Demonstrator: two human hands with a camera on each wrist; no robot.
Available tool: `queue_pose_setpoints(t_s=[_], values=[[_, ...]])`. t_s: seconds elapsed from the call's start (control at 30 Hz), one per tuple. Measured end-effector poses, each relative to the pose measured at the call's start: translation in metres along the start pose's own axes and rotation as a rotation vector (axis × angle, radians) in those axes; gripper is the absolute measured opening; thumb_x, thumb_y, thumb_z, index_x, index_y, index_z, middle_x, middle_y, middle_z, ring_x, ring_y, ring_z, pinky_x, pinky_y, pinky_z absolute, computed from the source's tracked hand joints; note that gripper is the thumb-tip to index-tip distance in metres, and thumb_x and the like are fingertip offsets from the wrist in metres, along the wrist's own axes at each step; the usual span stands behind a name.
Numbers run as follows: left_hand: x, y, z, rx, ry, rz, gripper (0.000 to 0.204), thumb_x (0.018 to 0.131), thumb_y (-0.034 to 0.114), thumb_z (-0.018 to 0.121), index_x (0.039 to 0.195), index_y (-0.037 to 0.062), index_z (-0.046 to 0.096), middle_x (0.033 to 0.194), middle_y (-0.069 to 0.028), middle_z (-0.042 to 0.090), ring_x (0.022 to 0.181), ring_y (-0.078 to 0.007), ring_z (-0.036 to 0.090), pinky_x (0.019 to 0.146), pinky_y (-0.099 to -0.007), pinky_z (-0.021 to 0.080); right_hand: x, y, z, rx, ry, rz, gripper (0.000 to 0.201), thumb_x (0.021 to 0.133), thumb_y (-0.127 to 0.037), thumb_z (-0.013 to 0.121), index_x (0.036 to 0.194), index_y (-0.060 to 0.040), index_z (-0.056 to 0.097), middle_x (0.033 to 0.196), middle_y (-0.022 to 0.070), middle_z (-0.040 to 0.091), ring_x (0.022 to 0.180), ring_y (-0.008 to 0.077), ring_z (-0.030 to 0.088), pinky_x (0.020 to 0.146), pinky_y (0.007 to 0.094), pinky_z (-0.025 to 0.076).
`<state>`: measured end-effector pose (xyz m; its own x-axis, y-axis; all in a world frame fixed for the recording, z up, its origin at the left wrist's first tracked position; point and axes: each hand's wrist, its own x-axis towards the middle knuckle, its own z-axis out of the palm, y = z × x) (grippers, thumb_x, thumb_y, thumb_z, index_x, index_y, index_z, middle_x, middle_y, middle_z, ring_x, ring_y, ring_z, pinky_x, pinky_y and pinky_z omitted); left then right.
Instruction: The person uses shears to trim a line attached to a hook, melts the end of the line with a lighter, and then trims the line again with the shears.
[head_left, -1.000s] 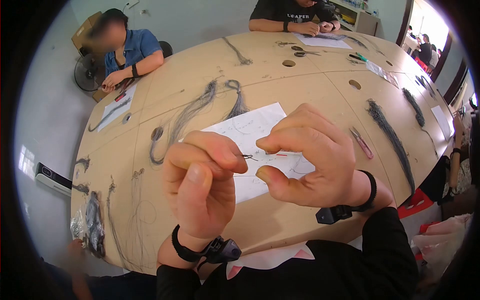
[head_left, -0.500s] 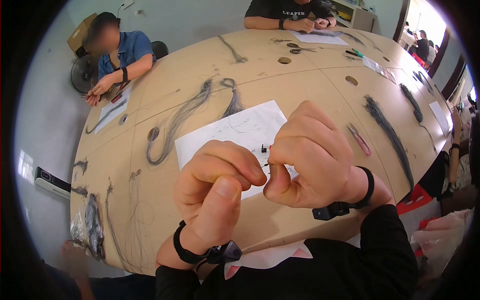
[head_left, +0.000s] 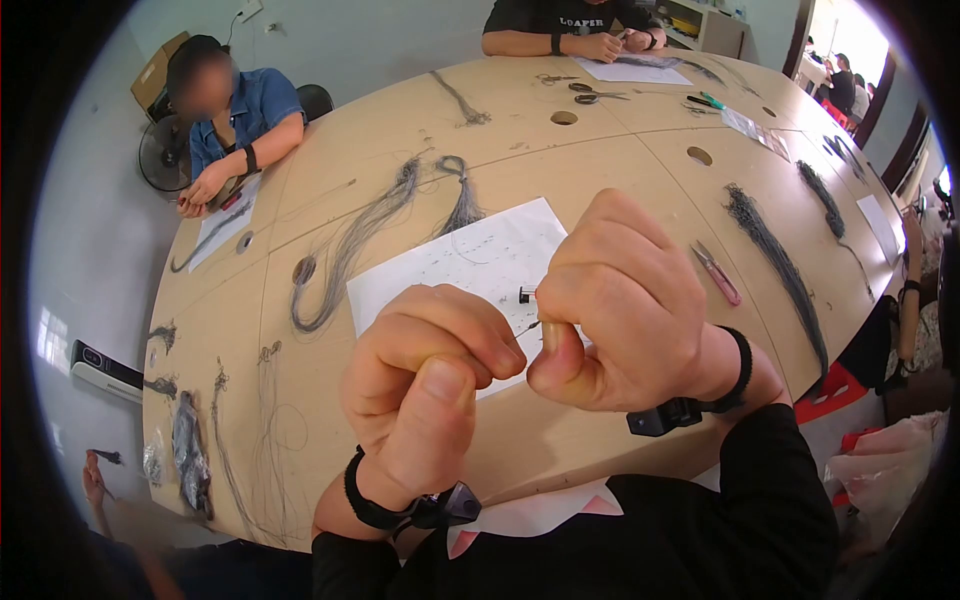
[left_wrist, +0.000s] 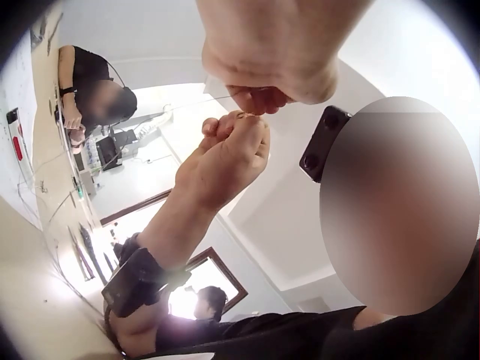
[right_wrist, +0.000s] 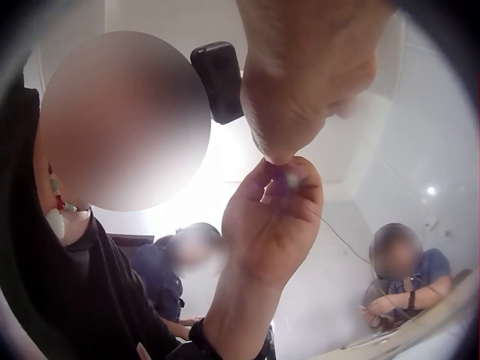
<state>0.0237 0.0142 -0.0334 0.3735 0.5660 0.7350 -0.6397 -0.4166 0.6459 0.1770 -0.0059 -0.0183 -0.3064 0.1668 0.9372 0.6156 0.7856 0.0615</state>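
Close in front of me, above the white paper (head_left: 430,270), both hands are raised with their fingertips nearly together. Between thumb and forefinger my left hand (head_left: 410,385) pinches a thin dark thread (head_left: 526,329). A small dark knot on that thread shows at the fingertips of my right hand (head_left: 625,305), which pinches it with thumb and curled forefinger. From the left hand a fine strand (right_wrist: 341,238) trails off in the right wrist view. A small black-and-red item (head_left: 526,295) lies on the paper, partly hidden behind the right hand.
Dark grey strand bundles (head_left: 780,275) lie about the wooden table (head_left: 600,170), with a looped bundle (head_left: 463,200) behind the paper. Pink-handled snips (head_left: 718,275) lie to the right, black scissors (head_left: 597,93) farther back. Two people work across the table; a hand at lower left holds a dark tuft (head_left: 107,457).
My right hand's thumb and forefinger, spread apart a second ago, have closed on the thread beside the left fingertips. Its small loop no longer shows. A tuft has come up at lower left.
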Motion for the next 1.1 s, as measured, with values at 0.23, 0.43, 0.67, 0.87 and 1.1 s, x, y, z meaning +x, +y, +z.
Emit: queue_pose_setpoints(t_s=[0.23, 0.43, 0.67, 0.87, 1.1], values=[[0.002, -0.001, 0.0, -0.035, 0.021, 0.02, 0.011, 0.081, 0.009, 0.041, 0.074, 0.0017, 0.045, 0.076, -0.012, 0.051, 0.068, -0.0176, 0.049, 0.059, -0.0275, 0.04, 0.0, 0.003, 0.001, 0.004, 0.002, -0.023, 0.004, 0.063, -0.001, 0.051, 0.065, -0.0019, 0.048, 0.058, 0.0049, 0.044, 0.048, 0.0183, 0.037, 0.043, 0.0261, 0.031], [0.002, -0.001, -0.004, 0.078, -0.047, 0.036, 0.007, 0.079, 0.006, 0.041, 0.075, 0.0012, 0.045, 0.078, -0.0126, 0.052, 0.069, -0.0174, 0.049, 0.059, -0.0273, 0.041, 0.001, 0.0, 0.0, -0.023, -0.039, 0.037, 0.018, 0.048, -0.003, 0.055, 0.063, -0.0022, 0.045, 0.058, 0.0064, 0.036, 0.053, 0.0217, 0.037, 0.044, 0.0282, 0.034], [0.001, 0.0, -0.001, 0.141, -0.055, 0.061, 0.005, 0.076, 0.003, 0.044, 0.072, 0.0014, 0.045, 0.075, -0.0128, 0.053, 0.066, -0.0175, 0.049, 0.056, -0.0267, 0.041, 0.001, 0.003, -0.003, -0.04, -0.018, -0.009, 0.011, 0.056, -0.003, 0.053, 0.064, -0.0016, 0.046, 0.058, 0.0059, 0.039, 0.05, 0.02, 0.037, 0.043, 0.027, 0.032], [0.006, 0.004, -0.009, 0.084, -0.083, 0.069, 0.011, 0.079, 0.008, 0.043, 0.07, 0.0021, 0.044, 0.074, -0.0115, 0.051, 0.065, -0.0157, 0.046, 0.058, -0.0257, 0.038, 0.0, 0.011, -0.009, -0.066, -0.036, -0.108, 0.005, 0.069, -0.005, 0.052, 0.067, -0.0023, 0.049, 0.059, 0.0051, 0.044, 0.048, 0.0188, 0.038, 0.043, 0.026, 0.032], [0.022, 0.001, -0.028, 0.335, 0.345, -0.08, 0.009, 0.08, 0.007, 0.045, 0.075, 0.0023, 0.05, 0.074, -0.0028, 0.05, 0.064, -0.0069, 0.04, 0.06, -0.0196, 0.033, 0.003, 0.01, -0.016, -0.163, -0.044, -0.185, 0.011, 0.072, -0.011, 0.056, 0.068, -0.0032, 0.05, 0.062, 0.0042, 0.046, 0.052, 0.0184, 0.042, 0.044, 0.0261, 0.035]])
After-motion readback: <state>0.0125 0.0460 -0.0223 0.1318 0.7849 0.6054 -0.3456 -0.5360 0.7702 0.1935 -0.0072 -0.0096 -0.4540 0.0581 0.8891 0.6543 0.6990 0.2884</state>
